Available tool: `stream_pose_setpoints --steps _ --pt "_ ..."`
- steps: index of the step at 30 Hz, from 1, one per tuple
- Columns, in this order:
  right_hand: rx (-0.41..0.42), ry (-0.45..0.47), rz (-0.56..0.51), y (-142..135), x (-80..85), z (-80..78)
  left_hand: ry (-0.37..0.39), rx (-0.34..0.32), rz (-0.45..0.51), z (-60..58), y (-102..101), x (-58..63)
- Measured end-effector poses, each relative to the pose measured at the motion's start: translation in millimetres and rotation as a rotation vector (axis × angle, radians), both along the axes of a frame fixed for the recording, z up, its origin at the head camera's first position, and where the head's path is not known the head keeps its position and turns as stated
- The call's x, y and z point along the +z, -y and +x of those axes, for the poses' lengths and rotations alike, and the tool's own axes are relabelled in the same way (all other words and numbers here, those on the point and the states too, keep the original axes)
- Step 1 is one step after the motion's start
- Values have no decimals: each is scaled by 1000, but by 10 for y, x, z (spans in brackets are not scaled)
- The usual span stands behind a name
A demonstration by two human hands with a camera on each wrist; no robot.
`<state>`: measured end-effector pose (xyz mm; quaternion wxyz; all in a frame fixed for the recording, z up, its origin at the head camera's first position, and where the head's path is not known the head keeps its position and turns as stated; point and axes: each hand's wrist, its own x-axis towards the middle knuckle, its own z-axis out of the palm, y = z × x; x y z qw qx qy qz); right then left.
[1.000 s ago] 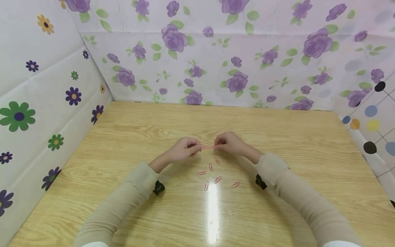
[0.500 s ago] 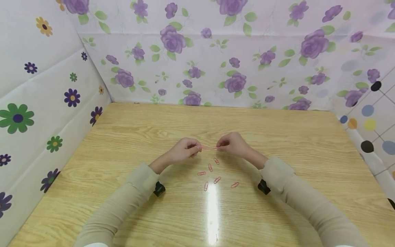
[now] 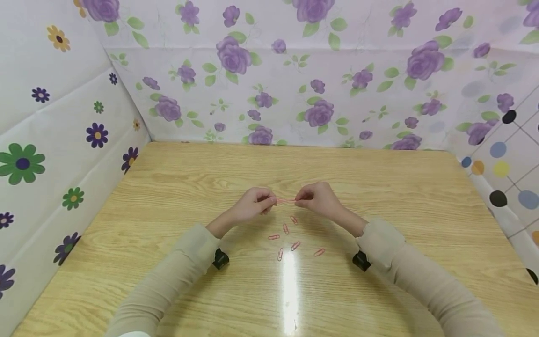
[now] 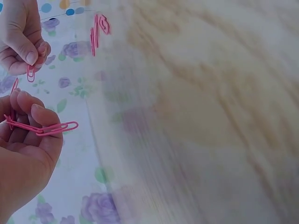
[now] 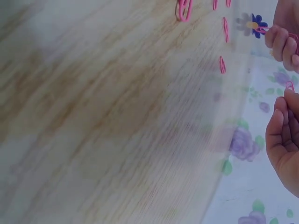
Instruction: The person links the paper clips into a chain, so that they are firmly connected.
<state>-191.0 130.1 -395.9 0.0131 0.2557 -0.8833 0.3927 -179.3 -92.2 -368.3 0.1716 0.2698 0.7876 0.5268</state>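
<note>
In the head view, my left hand [image 3: 254,205] and right hand [image 3: 321,201] face each other just above the table, a short span of pink wire between their fingertips. Across the curled fingers of my left hand [image 4: 32,135] hangs a chain of linked pink paper clips [image 4: 49,129], clearest in the left wrist view. One end stands up from its fingertips toward the other hand. Between thumb and forefinger, my right hand [image 5: 284,135] pinches a single pink paper clip [image 5: 289,86]. Whether this clip touches the chain, I cannot tell.
Several loose pink paper clips [image 3: 295,245] lie scattered on the wooden table [image 3: 189,173] in front of the hands. A purple-flowered sheet [image 3: 261,70] hangs behind the table, and a daisy-patterned one [image 3: 50,126] stands at the left.
My right hand has shifted slightly to the right, widening the gap between the hands. The left hand has stayed nearly still, and the loose clips lie as before.
</note>
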Motion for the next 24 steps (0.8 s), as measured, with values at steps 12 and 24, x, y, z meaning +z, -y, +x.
stream_pose_setpoints --steps 12,24 --pt "-23 12 -69 51 12 97 -84 -11 0 43 -61 21" --pt "-13 1 -97 97 61 167 -134 -12 -27 60 -76 35"
